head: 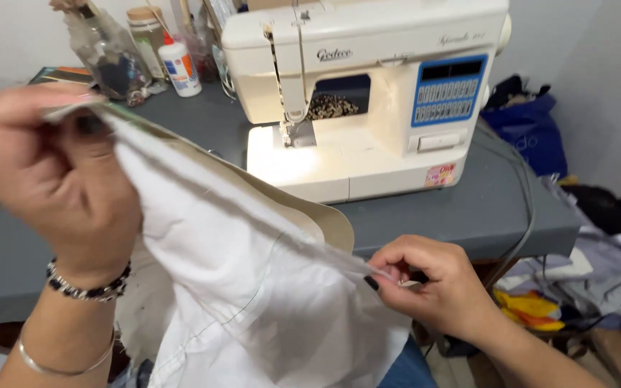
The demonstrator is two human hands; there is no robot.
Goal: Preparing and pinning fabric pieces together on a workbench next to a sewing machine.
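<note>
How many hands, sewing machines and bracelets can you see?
Hands: 2, the left hand and right hand, both pinching the white cloth.
Sewing machines: 1, the cream sewing machine.
Bracelets: 2, a beaded bracelet and a silver bangle.
Total: 5

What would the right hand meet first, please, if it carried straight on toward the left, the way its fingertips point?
Probably only more of the white fabric that the right hand already pinches; farther along that line is the left hand, though depth is unclear.

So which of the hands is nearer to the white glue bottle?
Left. The left hand pinches the white fabric just below and left of the glue bottle; the right hand holds the fabric's other end, far lower right.
</note>
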